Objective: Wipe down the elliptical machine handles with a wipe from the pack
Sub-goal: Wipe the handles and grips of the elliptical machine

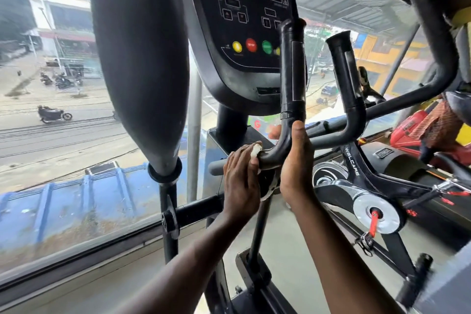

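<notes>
At handle bend (276, 153), soft thin wipe (255, 151) was pinched by left hand (240, 183); rigid bar was gripped by right hand (297, 163)

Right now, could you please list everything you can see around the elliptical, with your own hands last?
console: one, black, top centre, with yellow, red and green buttons
inner handles: two, black, upright, bending below the console
moving arm pad: one, large, dark grey, left of the console
wipe: one, white, bunched on the bar by the near handle's bend
exercise bike: one, black and silver, right
window: one, left, street with a motorcycle outside
left hand: one, its grip curled round the wipe on the bar
right hand: one, its grip around the near handle's bend
</notes>
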